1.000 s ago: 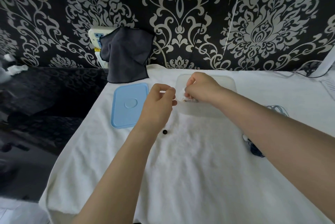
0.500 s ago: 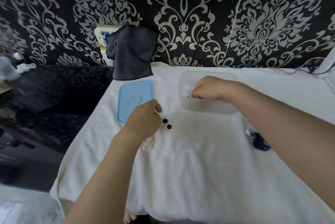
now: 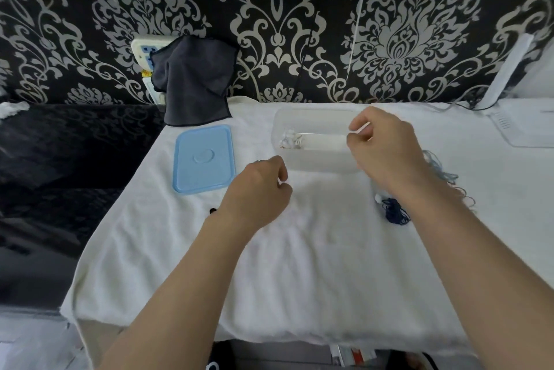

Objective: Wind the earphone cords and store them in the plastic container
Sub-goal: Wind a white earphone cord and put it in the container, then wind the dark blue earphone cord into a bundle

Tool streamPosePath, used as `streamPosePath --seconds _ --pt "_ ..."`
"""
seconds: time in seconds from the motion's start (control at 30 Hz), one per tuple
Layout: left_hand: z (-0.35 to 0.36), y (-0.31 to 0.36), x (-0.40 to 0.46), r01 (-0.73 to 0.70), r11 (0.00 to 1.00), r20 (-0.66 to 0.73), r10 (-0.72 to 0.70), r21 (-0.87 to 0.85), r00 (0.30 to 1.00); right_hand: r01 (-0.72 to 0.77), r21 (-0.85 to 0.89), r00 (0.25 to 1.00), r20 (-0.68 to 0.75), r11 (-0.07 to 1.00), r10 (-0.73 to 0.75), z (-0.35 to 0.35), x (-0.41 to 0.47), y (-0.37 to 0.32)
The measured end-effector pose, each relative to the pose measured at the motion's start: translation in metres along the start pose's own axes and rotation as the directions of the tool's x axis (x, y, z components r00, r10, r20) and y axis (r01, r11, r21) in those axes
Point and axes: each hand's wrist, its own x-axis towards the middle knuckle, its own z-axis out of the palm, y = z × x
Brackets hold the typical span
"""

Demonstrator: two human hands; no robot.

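The clear plastic container stands on the white towel, with a wound white earphone lying in its left end. My right hand hovers at the container's right end, fingers loosely curled, nothing visibly in them. Lower and to the left, my left hand hangs over the towel in front of the container, fingers loosely curled with nothing seen in them. A dark blue earphone cord lies bunched beside my right wrist. A light blue cord lies behind that forearm.
The blue lid lies flat to the left of the container. Small black ear tips sit by my left wrist. A dark cloth hangs over a socket at the back. The towel's left edge drops off to a dark floor.
My right hand has let go of the white earphone in the container and drawn back to the right. My left hand has shifted right, away from the black ear tips.
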Motion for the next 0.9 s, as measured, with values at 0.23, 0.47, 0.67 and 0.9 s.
streamPosePath --seconds 0.23,0.47,0.67,0.9 --pt "0.009 0.011 -0.018 -0.023 0.997 0.123 0.014 0.077 0.992 -0.039 -0.439 0.988 0.116 0.898 0.099 -0.004 -0.048 0.053" --pt "0.008 0.008 -0.037 0.008 0.986 0.213 -0.044 0.165 0.976 -0.113 -0.482 0.954 0.191 0.869 0.230 0.000 -0.065 0.054" --pt "0.004 0.005 -0.040 0.000 0.989 0.162 -0.024 0.145 0.986 -0.166 -0.310 0.969 0.125 0.936 0.213 -0.010 -0.062 0.047" --pt "0.003 0.008 -0.040 -0.049 0.995 0.145 0.062 -0.091 0.988 -0.317 -0.007 0.944 0.096 0.948 0.316 -0.039 -0.064 0.027"
